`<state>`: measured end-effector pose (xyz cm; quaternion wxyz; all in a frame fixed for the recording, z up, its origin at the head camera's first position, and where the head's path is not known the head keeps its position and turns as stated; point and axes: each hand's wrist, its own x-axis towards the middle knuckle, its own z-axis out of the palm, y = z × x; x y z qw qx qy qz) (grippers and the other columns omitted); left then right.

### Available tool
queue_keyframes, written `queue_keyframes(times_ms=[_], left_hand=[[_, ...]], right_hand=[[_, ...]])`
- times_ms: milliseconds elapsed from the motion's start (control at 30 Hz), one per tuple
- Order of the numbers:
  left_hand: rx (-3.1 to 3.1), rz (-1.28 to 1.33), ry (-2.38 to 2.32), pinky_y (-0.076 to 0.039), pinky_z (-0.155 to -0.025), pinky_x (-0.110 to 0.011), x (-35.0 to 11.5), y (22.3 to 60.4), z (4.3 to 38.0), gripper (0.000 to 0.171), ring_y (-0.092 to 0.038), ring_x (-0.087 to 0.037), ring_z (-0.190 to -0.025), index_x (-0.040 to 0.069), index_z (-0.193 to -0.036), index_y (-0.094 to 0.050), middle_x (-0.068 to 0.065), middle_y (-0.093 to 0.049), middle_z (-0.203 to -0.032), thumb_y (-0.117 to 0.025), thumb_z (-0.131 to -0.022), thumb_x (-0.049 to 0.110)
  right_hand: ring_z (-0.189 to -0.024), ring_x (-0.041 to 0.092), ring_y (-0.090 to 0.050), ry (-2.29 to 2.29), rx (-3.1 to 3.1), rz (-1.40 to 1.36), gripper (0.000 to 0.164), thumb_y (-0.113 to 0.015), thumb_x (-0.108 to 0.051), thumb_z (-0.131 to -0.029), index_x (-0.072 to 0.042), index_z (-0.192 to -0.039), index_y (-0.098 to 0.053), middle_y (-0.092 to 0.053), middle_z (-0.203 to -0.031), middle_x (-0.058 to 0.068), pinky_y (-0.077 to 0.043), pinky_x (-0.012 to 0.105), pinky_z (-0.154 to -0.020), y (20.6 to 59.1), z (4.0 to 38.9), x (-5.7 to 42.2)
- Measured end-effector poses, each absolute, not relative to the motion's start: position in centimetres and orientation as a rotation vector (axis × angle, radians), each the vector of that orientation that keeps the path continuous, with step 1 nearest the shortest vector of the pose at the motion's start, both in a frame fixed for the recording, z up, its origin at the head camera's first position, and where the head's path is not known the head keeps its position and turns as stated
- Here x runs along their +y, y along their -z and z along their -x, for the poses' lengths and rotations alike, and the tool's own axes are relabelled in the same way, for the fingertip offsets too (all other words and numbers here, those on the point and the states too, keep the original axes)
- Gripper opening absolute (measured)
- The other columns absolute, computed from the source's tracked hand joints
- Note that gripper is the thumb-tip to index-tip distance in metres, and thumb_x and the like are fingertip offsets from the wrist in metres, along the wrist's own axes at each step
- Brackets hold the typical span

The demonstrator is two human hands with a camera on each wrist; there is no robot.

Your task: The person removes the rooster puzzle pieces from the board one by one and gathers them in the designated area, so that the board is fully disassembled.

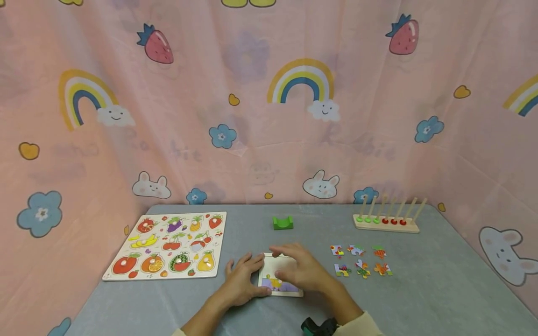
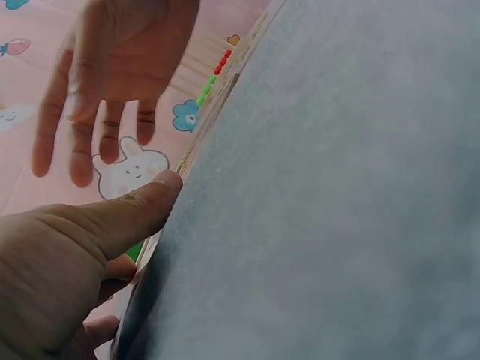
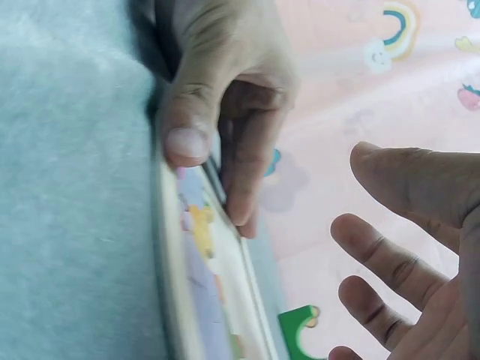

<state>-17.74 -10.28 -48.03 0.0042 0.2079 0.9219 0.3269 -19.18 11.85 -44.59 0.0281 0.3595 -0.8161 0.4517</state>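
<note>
A small wooden puzzle tray (image 1: 290,294) lies on the table in front of the person; purple and yellow pieces (image 1: 275,283) fill its near part, and its far part shows bare board. The left hand (image 1: 241,282) holds the tray at its left side, thumb on the near edge and fingers along the left edge, as the right wrist view also shows. Above the tray's right side hovers the right hand (image 1: 308,270), fingers spread and nothing in them. Several loose jigsaw pieces (image 1: 356,250) lie in two rows to the right of it.
A fruit peg puzzle board (image 1: 220,247) lies at the left. A green arched block (image 1: 283,224) stands behind the tray. At the back right is a wooden peg rack (image 1: 386,226) with green and red beads. A patterned pink curtain (image 1: 252,163) hangs behind the table.
</note>
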Motion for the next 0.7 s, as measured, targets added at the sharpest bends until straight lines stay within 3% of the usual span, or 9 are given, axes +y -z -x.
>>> queue_keyframes(times_ms=[333,700], left_hand=[[2.816,-0.678,-1.1,-0.003,-0.1,-0.069,-10.8,47.9,18.0,0.075,-0.028,-0.037,-0.137,-0.002,-0.13,-0.058,-0.007,-0.048,-0.143,-0.087,-0.069,0.03],[2.789,-0.688,-1.118,-0.003,-0.101,-0.069,-10.8,47.7,18.0,0.074,-0.028,-0.038,-0.137,-0.003,-0.129,-0.059,-0.008,-0.048,-0.143,-0.086,-0.07,0.03]], right_hand=[[-0.107,0.022,-0.048,-1.366,-2.538,-1.134,0.052,-0.076,-0.012,-0.079,-0.004,-0.128,-0.061,-0.064,-0.113,0.008,-0.038,0.046,-0.093,46.7,19.6,11.2],[-0.105,0.019,-0.047,-1.2,-2.622,-1.11,0.052,-0.074,-0.019,-0.074,-0.01,-0.124,-0.066,-0.059,-0.113,-0.001,-0.033,0.049,-0.089,47.7,19.4,10.9]])
